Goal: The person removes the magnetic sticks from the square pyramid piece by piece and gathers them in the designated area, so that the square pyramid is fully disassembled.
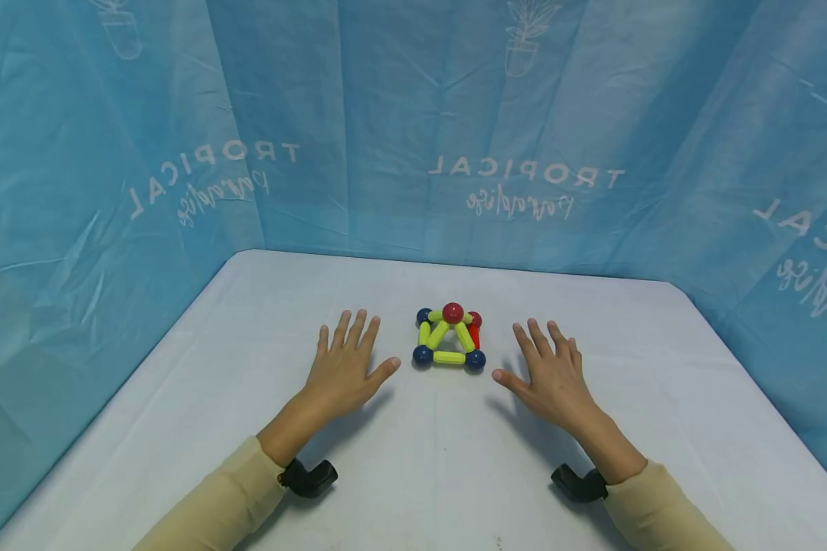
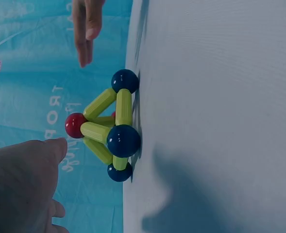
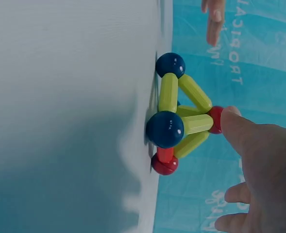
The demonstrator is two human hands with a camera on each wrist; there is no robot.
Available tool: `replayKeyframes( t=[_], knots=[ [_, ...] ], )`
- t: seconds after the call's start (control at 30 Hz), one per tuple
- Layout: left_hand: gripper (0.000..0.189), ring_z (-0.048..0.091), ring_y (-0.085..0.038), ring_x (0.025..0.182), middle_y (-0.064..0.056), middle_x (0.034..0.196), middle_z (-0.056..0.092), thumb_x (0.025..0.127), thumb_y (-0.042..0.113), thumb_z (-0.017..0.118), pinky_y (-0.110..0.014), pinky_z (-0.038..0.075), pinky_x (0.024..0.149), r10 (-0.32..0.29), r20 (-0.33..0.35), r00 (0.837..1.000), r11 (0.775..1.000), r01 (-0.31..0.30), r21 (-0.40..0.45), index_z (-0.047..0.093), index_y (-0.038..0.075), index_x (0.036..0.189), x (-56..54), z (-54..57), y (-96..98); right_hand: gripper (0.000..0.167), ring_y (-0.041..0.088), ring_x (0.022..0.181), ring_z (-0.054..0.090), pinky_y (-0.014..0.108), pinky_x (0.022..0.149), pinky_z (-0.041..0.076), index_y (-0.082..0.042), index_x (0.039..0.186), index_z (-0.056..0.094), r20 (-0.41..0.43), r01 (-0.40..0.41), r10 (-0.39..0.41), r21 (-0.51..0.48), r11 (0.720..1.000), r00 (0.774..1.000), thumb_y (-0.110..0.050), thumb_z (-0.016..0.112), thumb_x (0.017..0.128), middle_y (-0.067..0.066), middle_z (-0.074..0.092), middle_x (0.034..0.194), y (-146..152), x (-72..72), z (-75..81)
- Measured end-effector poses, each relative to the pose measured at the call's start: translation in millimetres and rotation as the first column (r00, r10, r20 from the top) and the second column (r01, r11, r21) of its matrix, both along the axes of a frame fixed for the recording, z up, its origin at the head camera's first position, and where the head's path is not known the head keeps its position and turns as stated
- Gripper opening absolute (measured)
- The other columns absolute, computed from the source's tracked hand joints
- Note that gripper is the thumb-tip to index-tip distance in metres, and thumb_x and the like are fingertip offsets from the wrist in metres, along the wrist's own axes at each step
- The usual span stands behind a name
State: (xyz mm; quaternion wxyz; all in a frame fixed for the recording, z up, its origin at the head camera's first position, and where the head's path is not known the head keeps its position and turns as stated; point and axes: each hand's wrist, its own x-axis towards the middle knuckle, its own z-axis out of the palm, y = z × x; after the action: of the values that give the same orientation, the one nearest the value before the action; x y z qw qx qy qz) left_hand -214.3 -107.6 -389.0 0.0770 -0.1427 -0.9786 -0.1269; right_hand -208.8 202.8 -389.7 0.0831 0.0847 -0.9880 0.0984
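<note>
A small pyramid (image 1: 449, 357) built of toy rods and balls stands on the table, between the two hands and a little beyond them. Its rods are yellow-green, apart from one red rod (image 3: 165, 154). Dark blue balls (image 2: 124, 141) and a red ball (image 3: 165, 164) sit at the base corners, and another red ball (image 1: 452, 313) tops it. My left hand (image 1: 344, 375) hovers to its left with fingers straight and spread, holding nothing. To its right, my right hand (image 1: 554, 383) is likewise spread above the table, apart from the pyramid.
A white cloth covers the table (image 1: 441, 459). Blue printed curtains (image 1: 413, 138) hang along the back and both sides. Each wrist carries a black camera mount, one on the left (image 1: 308, 479) and one on the right (image 1: 579, 484).
</note>
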Motion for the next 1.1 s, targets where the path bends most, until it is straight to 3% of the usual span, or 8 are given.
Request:
replayKeyframes(
  t=[0.2,0.63,1.1],
  knots=[
    [0.081,0.003,-0.035,0.148,-0.015,0.159,0.013,0.092,0.062,0.039,-0.061,0.002,0.114,-0.013,0.017,1.0,1.0,0.013,-0.002,0.02,0.009,0.15,-3.1,1.7,4.8,0.085,0.043,0.144,0.008,0.067,0.109,0.007,-0.015,0.15,0.025,0.0,-0.022,0.022,-0.04,0.999,1.0,-0.055,0.06,0.084,0.017,0.019,0.157,-2.9,-5.8,3.5],
    [0.08,0.013,-0.036,0.146,-0.016,0.156,0.023,0.091,0.057,0.047,-0.06,0.01,0.114,-0.039,-0.013,0.999,0.998,0.039,0.05,0.024,0.008,0.15,-6.9,5.7,16.3,0.08,0.04,0.143,0.015,0.065,0.109,0.011,-0.016,0.149,0.027,-0.005,-0.079,0.079,-0.162,0.984,0.997,-0.051,0.061,0.085,0.015,0.025,0.156,-13.9,-19.9,13.7],
    [0.075,0.021,-0.033,0.143,-0.015,0.151,0.033,0.089,0.051,0.055,-0.057,0.016,0.113,-0.065,-0.034,0.997,0.984,0.07,0.165,0.03,0.01,0.147,-20.3,2.0,28.9,0.071,0.038,0.141,0.024,0.06,0.109,0.019,-0.013,0.146,0.035,-0.047,-0.169,0.162,-0.264,0.95,0.986,-0.043,0.062,0.088,0.012,0.035,0.152,-23.9,-40.6,20.3]
  ],
)
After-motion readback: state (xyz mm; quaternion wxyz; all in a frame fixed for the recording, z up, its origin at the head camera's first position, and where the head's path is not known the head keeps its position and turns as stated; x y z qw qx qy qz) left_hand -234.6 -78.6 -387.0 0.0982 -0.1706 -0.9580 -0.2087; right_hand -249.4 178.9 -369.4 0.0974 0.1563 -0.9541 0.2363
